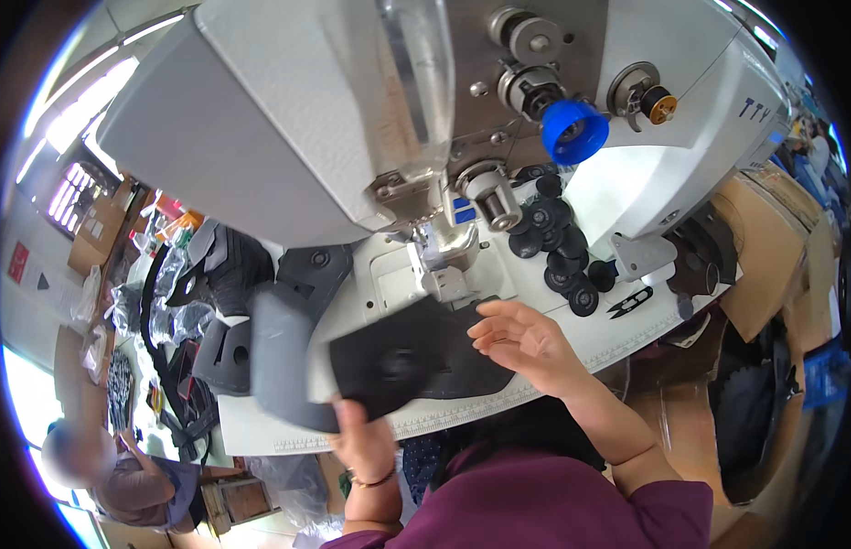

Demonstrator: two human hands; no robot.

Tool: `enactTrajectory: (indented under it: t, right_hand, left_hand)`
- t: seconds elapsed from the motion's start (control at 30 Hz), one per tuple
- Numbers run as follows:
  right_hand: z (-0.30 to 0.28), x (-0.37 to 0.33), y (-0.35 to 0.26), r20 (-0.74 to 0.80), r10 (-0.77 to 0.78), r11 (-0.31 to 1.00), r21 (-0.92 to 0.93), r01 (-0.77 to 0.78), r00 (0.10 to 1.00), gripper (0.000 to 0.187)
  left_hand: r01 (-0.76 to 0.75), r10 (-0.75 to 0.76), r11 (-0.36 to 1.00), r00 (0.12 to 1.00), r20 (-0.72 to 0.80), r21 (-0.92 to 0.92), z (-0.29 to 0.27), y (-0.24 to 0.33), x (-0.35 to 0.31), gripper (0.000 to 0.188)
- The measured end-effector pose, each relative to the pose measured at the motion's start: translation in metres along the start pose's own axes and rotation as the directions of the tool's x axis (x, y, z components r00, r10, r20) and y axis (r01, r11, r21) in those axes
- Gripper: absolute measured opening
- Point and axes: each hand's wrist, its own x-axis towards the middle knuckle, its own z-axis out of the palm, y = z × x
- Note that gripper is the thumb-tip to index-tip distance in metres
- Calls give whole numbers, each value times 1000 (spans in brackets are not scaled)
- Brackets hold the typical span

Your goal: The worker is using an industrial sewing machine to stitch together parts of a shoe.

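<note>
My left hand (pixel 365 443) grips the lower edge of a black, curved, flat panel (pixel 288 366), thumb on top. Motion blurs the panel; a dark round disc shows faintly on its right part. It is lifted over the front of the white sewing machine bed (pixel 352 416). My right hand (pixel 528 346) is just right of the panel with loosely bent fingers and nothing visible in it. Another black panel (pixel 471 371) lies partly hidden beneath. Behind both hands stands the sewing head's presser area (pixel 448 265).
Several black round discs (pixel 558 233) are heaped right of the presser area, with black thread snips (pixel 631 302) nearby. More black panels (pixel 315 274) lie at the left. Cardboard (pixel 764 247) stands at the right. A seated person (pixel 142 485) is far left.
</note>
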Motion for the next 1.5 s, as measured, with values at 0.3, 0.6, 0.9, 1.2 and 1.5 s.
enactTrajectory:
  t: [0.3,0.6,0.9,1.2,1.5]
  right_hand:
    - [-89,51,23,-329,-472,625,-779,48,818,10]
    - [-117,112,31,-46,-292,-161,-982,-96,955,35]
    - [-107,96,16,-369,-458,679,-732,50,808,21]
    - [-69,48,-28,-308,-95,996,-31,90,947,22]
    - [-55,32,-43,-288,-141,988,-108,114,947,20]
  left_hand:
    - [556,-553,830,805,-217,-52,-80,-23,88,59]
    - [-334,-381,49,865,326,941,-28,-37,38,89]
    - [-377,-372,-18,862,344,926,-23,-44,28,93]
    - [-253,-367,270,865,342,929,-22,-27,60,94]
    - [381,-699,610,672,246,695,-29,-11,76,23]
